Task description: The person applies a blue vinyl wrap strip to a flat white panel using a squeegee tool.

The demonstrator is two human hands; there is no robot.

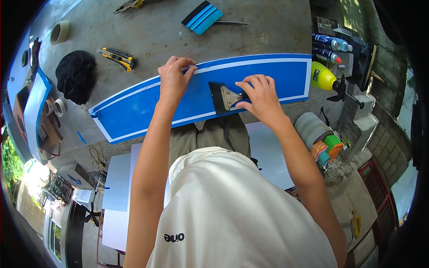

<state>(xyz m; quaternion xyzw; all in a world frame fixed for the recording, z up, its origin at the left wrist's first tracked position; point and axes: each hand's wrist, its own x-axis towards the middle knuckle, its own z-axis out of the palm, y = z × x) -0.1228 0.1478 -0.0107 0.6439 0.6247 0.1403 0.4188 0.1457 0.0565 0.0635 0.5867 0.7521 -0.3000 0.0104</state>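
A long curved blue panel with white border stripes (pixel 147 105) lies across the front of the metal table. At its far edge my left hand (pixel 175 78) is closed in a pinch, thumb and forefinger on the white stripe; exactly what lies between the tips is partly hidden. A wide scraper (pixel 219 98) with a dark blade and metal head rests on the blue face. My right hand (pixel 263 98) curls around its short dark handle, thumb and forefinger on either side, the handle's end hidden under the palm.
Behind the panel are a yellow cutter knife (pixel 117 58), a blue squeegee (pixel 202 18), pliers (pixel 129 5) and a black cloth bundle (pixel 76 76). Tape rolls (pixel 59 32) sit left. A yellow spray bottle (pixel 322 77) and spray cans (pixel 326 42) stand right.
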